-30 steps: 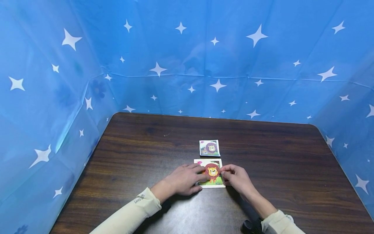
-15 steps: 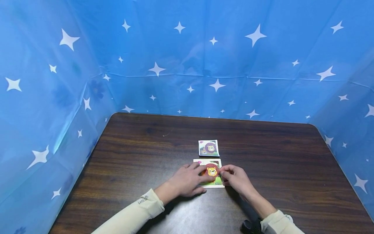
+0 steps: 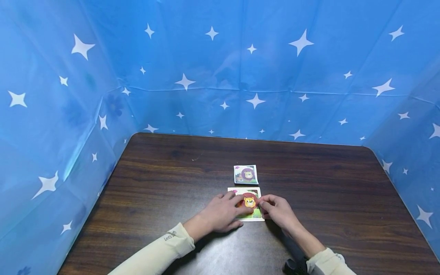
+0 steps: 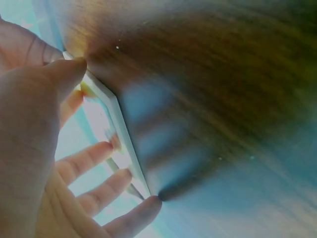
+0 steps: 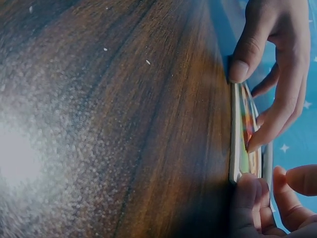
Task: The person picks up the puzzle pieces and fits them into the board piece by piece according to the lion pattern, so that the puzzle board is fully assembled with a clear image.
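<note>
A lion picture board point(image 3: 255, 215) with a white border lies flat on the table. My left hand point(image 3: 222, 212) rests over its left half, fingers spread and fairly straight on the picture; its thumb point(image 5: 240, 69) is at the board's near edge in the right wrist view. My right hand point(image 3: 280, 210) is at the right edge, thumb and index fingertips close together. Its other fingers point(image 5: 246, 191) are bent against the board's corner. Whether a small piece is between the right fingertips cannot be seen. Just beyond lies a smaller, paler lion card point(image 3: 245, 174).
The brown wood-grain table point(image 3: 165, 168) extends around the board. Blue star-patterned cloth point(image 3: 220, 68) hangs behind it and at both sides. A black object point(image 3: 291, 266) is by the right wrist, close to the front of the view.
My left hand has slid slightly right across the board, covering the lower part of the lion. The right hand stays in about the same place, as do board and card.
</note>
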`<action>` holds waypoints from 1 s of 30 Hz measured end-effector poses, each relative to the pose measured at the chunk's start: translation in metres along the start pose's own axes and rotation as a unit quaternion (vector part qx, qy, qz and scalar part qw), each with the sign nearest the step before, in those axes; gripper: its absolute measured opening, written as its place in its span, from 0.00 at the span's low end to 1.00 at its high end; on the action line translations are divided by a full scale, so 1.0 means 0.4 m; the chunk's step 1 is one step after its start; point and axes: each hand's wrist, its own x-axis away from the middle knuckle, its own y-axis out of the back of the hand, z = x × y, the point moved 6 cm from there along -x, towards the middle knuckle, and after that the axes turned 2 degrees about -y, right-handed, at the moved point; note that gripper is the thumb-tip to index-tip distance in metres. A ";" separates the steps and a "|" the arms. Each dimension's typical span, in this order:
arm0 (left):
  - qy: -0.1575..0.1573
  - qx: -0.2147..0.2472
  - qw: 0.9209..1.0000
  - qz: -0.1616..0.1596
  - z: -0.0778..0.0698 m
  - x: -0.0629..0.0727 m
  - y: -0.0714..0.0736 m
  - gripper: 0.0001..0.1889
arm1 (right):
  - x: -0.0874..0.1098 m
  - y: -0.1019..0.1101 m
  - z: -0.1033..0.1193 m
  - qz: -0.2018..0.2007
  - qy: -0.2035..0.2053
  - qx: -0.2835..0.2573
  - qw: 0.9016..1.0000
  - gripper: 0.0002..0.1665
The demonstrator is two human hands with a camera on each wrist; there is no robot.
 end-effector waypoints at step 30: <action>0.005 0.058 0.997 -0.047 0.047 -0.010 0.013 0.31 | 0.001 0.017 0.087 -0.049 0.348 0.407 0.843 0.12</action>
